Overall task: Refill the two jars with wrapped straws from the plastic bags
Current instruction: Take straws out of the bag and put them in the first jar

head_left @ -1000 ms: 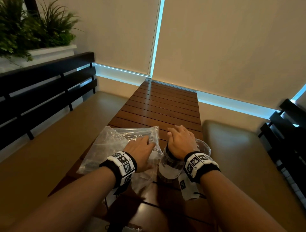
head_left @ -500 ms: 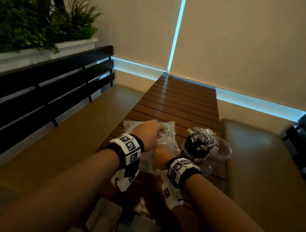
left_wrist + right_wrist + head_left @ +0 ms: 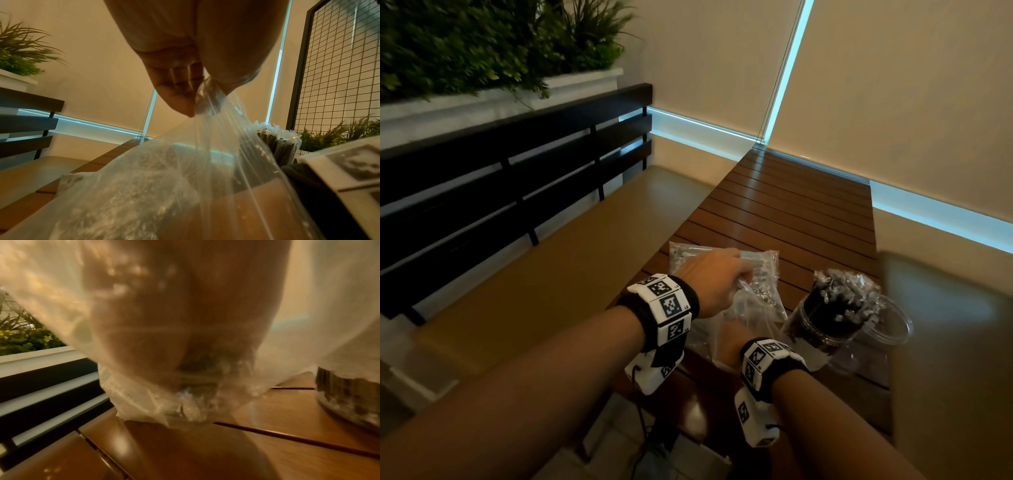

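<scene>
A clear plastic bag of wrapped straws lies on the wooden slat table. My left hand pinches the bag's upper edge and holds it up; in the left wrist view the film hangs from the left hand. My right hand is inside the bag, seen only through the plastic. In the blurred right wrist view the right hand has its fingers drawn together on dark wrapped straws. A clear jar packed with dark wrapped straws stands to the right.
A second clear jar, with no straws showing in it, stands right behind the full one. Cushioned benches flank the table, with a black slatted backrest and a planter on the left. A blind covers the far wall.
My right hand left the top of the full jar and went into the bag. My left hand lifted the bag's edge. The camera swung left.
</scene>
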The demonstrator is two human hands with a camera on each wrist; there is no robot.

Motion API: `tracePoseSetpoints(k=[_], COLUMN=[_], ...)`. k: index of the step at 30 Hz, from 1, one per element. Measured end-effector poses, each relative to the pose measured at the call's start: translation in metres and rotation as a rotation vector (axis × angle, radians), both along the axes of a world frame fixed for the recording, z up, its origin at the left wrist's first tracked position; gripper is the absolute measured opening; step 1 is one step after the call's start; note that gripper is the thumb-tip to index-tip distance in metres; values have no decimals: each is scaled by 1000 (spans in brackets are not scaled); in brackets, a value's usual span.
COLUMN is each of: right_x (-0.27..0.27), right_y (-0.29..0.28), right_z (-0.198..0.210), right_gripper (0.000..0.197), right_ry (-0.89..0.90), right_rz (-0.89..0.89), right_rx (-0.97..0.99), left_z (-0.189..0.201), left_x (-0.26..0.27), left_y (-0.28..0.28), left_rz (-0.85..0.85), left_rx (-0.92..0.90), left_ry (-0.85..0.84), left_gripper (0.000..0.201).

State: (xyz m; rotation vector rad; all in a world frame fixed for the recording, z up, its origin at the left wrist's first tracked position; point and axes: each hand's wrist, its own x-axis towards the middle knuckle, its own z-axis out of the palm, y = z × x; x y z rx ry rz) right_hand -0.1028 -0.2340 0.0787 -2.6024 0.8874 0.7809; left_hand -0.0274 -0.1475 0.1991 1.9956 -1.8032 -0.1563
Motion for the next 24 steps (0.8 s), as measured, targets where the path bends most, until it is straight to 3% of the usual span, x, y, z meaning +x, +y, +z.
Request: tracePoseSetpoints(k=[3,5,11,15,19,24], right_x=[6,5,-9,-29,-58,-100], right_y=[-14,-5,-4,6,7,0], right_z=[-15,3,25,73,140,220], right_gripper=[17,31,24,17,26,23], right_ry=[59,43,-45,-113,-77,86], right_rz=[50,52,67,71,102,152], right_rx=[-65,-53,-178,-254,-348,-532], left_z=[-1,-1,-5,-8,-13,-22], left_x=[3,3,1,1,2,-9], left_y=[0,-1,-7,-13,-26,-43], left_rz=[14,19,22,93,200,332], left_rx=[-4,1,-2,27,96,134], left_ry=[17,18,24,39,70,70], left_gripper=[15,15,14,14,15,18])
